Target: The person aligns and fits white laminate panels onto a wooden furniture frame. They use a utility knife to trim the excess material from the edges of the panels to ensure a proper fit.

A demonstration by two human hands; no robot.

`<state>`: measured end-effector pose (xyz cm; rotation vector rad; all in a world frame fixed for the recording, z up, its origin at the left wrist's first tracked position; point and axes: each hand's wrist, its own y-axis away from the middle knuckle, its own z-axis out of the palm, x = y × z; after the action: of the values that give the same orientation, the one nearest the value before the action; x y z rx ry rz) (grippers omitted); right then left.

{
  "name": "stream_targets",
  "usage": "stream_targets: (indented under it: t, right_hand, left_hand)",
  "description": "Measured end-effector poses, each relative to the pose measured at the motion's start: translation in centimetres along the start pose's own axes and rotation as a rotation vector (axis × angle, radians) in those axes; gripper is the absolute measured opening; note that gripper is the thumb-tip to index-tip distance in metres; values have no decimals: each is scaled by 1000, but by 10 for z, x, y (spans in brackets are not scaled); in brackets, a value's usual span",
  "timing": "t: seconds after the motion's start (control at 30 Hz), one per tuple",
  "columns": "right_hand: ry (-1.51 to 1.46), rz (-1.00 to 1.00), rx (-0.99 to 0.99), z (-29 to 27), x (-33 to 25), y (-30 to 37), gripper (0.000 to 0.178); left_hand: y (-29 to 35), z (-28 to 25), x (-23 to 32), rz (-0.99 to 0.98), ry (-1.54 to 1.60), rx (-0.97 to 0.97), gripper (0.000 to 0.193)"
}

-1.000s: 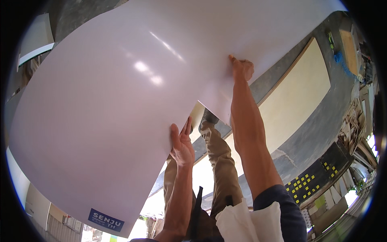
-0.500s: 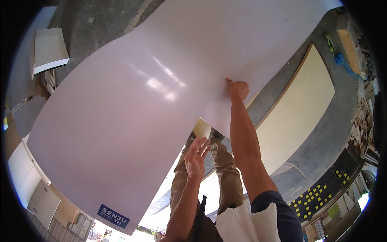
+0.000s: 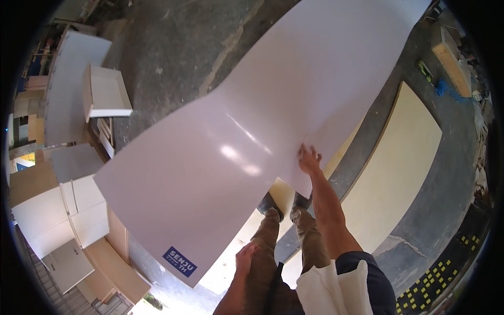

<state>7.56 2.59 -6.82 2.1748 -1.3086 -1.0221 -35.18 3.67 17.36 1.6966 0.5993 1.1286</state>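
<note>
A large, glossy, pale lilac-white sheet [image 3: 199,157] stretches from near my legs to the far right, bulging upward along its length. A square notch is cut in its near edge, and my shoes show there. A blue label [image 3: 179,261] is on its near left corner. My right hand [image 3: 311,159] reaches over the sheet to the right of the notch, fingers apart, the fingertips at its surface. Whether they press on it I cannot tell. My left hand [image 3: 245,257] is beside my left trouser leg, off the sheet, with loose fingers and nothing in them.
To the right a long cream board [image 3: 394,168] lies on the grey floor [image 3: 178,58]. Beyond it are a green tool [image 3: 425,72], a coiled blue hose [image 3: 450,89] and a wooden box [image 3: 451,60]. White cabinet pieces [image 3: 86,202] and an open white tray [image 3: 107,92] stand left.
My left hand has dropped from near the notch to beside my leg. My right hand's fingers have spread from a closed shape. The view has shifted, showing more floor and cabinet pieces at the left.
</note>
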Motion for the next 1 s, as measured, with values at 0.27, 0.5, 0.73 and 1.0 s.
stream_targets:
  t: [0.27, 0.5, 0.73, 1.0]
  right_hand:
    - [-68, -230, -33, -16, 20, 152, 33]
    - [347, -416, -68, -63, 69, 320, 25]
    - [-6, 69, 81, -55, 73, 470, 33]
    - [-138, 25, 182, 63, -88, 520, 36]
  left_hand:
    - [85, -94, 31, 224, -277, 148, 45]
    - [143, -196, -20, 258, -439, 246, 23]
    - [238, -187, -7, 440, -662, 325, 27]
    - [266, -349, -50, 490, 116, 201, 29]
